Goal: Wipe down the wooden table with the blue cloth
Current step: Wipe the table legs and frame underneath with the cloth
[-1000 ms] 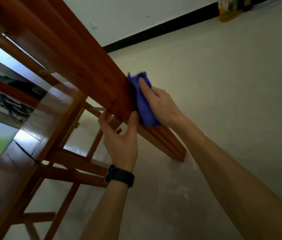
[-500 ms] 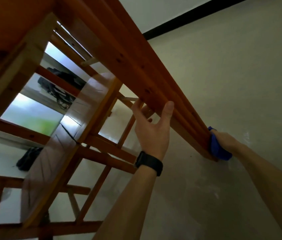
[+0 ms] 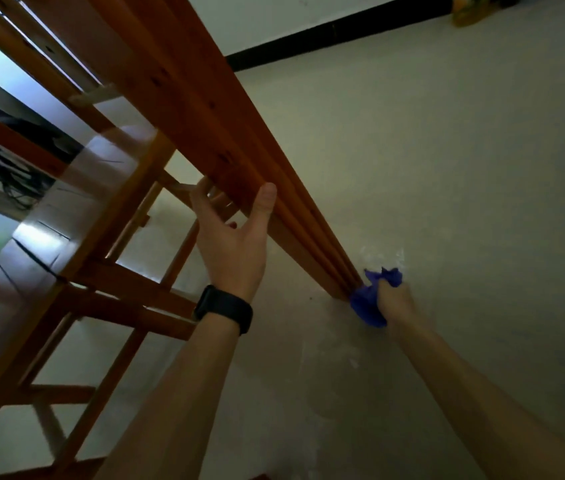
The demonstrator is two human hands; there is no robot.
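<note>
Right hand (image 3: 393, 299) bunches the blue cloth (image 3: 369, 304) at the worktop (image 3: 177, 81) leg's foot, lower right; the leg runs up-left. Left hand (image 3: 231, 244), spread, braces mid-leg.

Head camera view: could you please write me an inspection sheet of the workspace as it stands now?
Surface: wooden table, seen at a steep tilt; its grooved leg runs down to the floor.
Job's things: blue cloth, bunched at the foot of the leg.
Clutter: yellowish object by the far wall, too blurred to identify.
Hands: right hand grips the cloth; left hand, black watch on the wrist, steadies the leg with its thumb on the front face.
Cables: dark tangle behind the frame, possibly cords.
Surroundings: pale wall, black skirting, whitish scuffs on the floor.
</note>
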